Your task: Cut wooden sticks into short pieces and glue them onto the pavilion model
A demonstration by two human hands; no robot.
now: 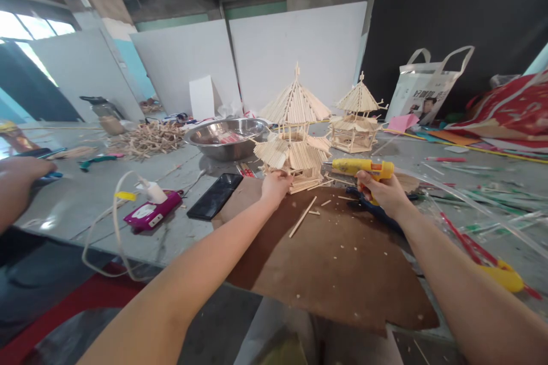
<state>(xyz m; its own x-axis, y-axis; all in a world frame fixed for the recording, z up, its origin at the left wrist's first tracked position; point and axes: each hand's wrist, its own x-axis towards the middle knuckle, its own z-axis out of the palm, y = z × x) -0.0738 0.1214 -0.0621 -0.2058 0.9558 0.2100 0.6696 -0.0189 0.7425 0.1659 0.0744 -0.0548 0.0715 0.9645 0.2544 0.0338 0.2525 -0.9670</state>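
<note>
Far left of our two-tier pale wooden-stick pavilion with peaked roof (295, 117), a co-worker's hand (32, 172) shows over the grey table (68, 199). Next, also left of the pavilion: a heap of short brownish wooden sticks (150, 138), then a purple plastic power block (156, 212) with a white plug (151, 192) in it. Closer in, a black rectangular phone (215, 196), front-left, and a round shiny steel bowl (225, 147), back-left. Our left grip (276, 188) is at the pavilion's lower front-left, fingers curled; we can't tell if it's pinching anything. Pavilion stands upright at the far edge of a flat brown sheet (334, 274). Behind-right of it: a smaller pale stick pavilion (355, 124). Right: our right grip (383, 191) is clenched round a yellow hot-glue gun (351, 167), nozzle toward the pavilion, contact unclear.
</note>
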